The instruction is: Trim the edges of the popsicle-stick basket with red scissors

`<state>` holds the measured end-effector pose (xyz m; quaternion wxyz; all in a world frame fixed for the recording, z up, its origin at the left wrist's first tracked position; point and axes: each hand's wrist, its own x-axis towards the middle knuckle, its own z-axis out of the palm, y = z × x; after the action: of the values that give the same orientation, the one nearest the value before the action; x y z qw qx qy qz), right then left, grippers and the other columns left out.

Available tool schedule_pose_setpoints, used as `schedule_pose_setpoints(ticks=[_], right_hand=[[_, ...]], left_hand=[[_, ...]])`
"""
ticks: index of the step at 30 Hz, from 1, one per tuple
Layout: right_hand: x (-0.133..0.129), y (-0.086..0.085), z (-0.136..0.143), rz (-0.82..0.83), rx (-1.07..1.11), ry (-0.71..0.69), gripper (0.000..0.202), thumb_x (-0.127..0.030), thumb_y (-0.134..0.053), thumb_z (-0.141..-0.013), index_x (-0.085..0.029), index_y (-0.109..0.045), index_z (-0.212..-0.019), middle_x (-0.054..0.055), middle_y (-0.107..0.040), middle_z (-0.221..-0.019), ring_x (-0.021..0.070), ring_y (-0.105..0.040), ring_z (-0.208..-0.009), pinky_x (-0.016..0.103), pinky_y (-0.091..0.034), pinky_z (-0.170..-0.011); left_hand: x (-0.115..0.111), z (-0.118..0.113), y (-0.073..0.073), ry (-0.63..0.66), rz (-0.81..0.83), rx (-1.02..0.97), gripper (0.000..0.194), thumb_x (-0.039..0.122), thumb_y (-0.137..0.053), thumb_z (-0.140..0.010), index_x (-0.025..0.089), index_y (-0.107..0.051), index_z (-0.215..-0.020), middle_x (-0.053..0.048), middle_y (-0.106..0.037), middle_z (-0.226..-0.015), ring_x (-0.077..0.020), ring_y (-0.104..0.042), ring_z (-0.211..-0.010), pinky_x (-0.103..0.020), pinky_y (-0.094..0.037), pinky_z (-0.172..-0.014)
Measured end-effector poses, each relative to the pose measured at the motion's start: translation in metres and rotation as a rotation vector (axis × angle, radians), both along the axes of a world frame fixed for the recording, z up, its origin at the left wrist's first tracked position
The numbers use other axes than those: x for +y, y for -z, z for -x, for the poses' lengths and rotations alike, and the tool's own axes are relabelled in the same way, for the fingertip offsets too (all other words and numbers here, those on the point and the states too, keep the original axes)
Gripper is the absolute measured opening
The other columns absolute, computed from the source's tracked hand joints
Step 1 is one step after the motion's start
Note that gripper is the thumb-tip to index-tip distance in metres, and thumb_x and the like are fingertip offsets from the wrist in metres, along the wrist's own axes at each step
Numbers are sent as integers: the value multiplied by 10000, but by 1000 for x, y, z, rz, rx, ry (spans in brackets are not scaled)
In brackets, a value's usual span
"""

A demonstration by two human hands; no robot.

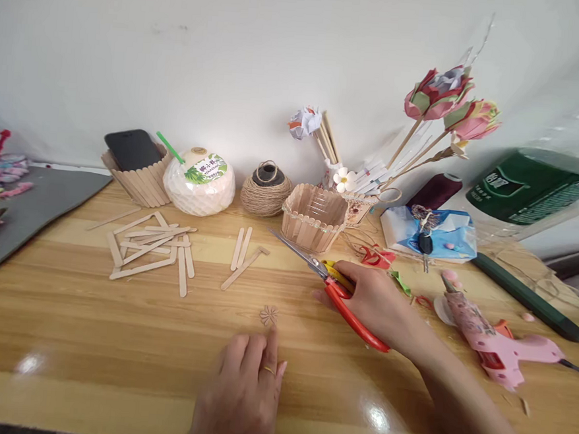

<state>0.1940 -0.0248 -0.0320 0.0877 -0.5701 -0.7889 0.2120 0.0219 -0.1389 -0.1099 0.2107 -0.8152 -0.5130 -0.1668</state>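
My left hand (242, 385) rests on the wooden table at the lower middle, index finger stretched out to touch a small flower shape (269, 315) of thin wooden pieces; the other fingers are bent and nothing shows in them. Scissors (345, 303) with red and yellow handles are in my right hand (375, 299), their blades pointing up and left. Just beyond the blade tips stands a basket of wooden sticks (313, 222). Two short sticks (240, 248) and a longer one (242, 270) with a small piece at its end lie left of the scissors.
Many craft sticks (151, 247) lie at the left. Behind them are a phone (131, 150) in a stick holder, a wrapped coconut (199, 187) and twine (265, 192). A pink glue gun (502, 354), green bar (527, 293) and blue packet (430, 233) are at the right.
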Motion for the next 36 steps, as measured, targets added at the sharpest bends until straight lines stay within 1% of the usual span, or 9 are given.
schedule_pose_setpoints(ticks=[5, 11, 17, 27, 30, 32, 34, 36], right_hand=[[1, 0, 0, -3, 5, 1, 323, -423, -533, -727, -207, -357, -565, -41, -434, -505, 113, -389, -476, 212, -259, -438], [1, -2, 0, -4, 7, 15, 300, -375, -552, -713, -207, -354, -561, -47, -429, -492, 108, -385, -459, 212, -253, -433], [1, 1, -2, -14, 26, 6, 318, -380, -552, -713, -207, -340, -552, -44, -434, -504, 111, -393, -473, 216, -264, -439], [1, -1, -2, -17, 56, 24, 335, -395, -569, -702, -210, -340, -543, -53, -395, -484, 108, -373, -460, 219, -255, -426], [3, 0, -4, -31, 126, 29, 333, -401, -572, -698, -208, -347, -548, -53, -390, -495, 106, -367, -467, 220, -249, -429], [4, -1, -6, -44, 211, 66, 321, -404, -582, -690, -205, -370, -555, -52, -391, -506, 105, -360, -477, 222, -249, -435], [4, -3, -9, -39, 354, 138, 280, -396, -592, -685, -198, -421, -584, -50, -404, -521, 102, -358, -482, 220, -256, -433], [3, -7, -11, -33, 550, 223, 227, -371, -597, -690, -193, -471, -630, -54, -409, -526, 94, -355, -467, 214, -263, -421]], left_hand=[[0, 0, 0, 0, 7, 18, 357, 169, -532, -794, -33, -576, -1086, -91, -548, -715, -195, -471, -660, -321, -407, -562], [0, 2, -1, 1, 14, 31, 343, 177, -524, -803, -29, -586, -1069, -96, -551, -718, -192, -463, -646, -324, -403, -554], [2, 1, -2, -32, 29, 29, 417, 185, -512, -822, -43, -513, -1171, -101, -564, -734, -193, -475, -673, -321, -405, -569], [4, -1, -2, -39, 45, 6, 431, 172, -516, -817, -41, -489, -1191, -98, -562, -746, -197, -466, -681, -318, -398, -574], [6, 3, -8, -19, 27, -58, 391, 161, -511, -819, -36, -519, -1157, -97, -559, -728, -197, -455, -672, -321, -393, -575], [8, 10, -16, 11, 11, -111, 338, 149, -503, -822, -20, -557, -1110, -101, -567, -731, -198, -451, -673, -327, -395, -585], [13, 21, -26, 59, 45, -138, 301, 144, -483, -834, 17, -579, -1090, -109, -592, -778, -206, -469, -714, -331, -408, -621], [21, 31, -38, 103, 113, -153, 275, 139, -451, -850, 78, -601, -1072, -99, -619, -822, -209, -495, -763, -327, -426, -654]])
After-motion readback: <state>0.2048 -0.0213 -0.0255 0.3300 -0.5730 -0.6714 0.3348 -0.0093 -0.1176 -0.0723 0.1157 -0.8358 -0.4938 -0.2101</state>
